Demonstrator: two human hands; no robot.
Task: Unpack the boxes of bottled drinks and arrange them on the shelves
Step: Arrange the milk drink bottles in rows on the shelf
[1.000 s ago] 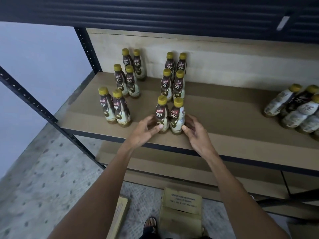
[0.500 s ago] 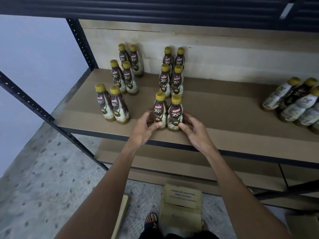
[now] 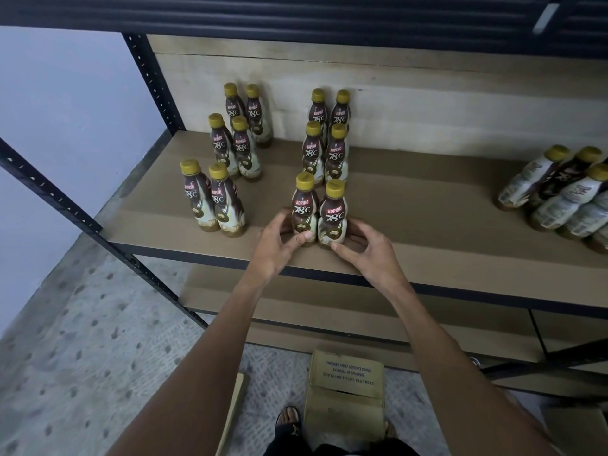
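Left hand (image 3: pixel 275 246) and right hand (image 3: pixel 370 253) still grip the front bottle pair (image 3: pixel 333 213), unmoved on the shelf (image 3: pixel 427 225).

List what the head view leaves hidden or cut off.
Head view:
- Bottles at right: count cut off by frame edge.
- Cardboard box: contents hidden by its flaps.
- Fingertips of left hand, right hand: behind front left bottle, front right bottle they hold.
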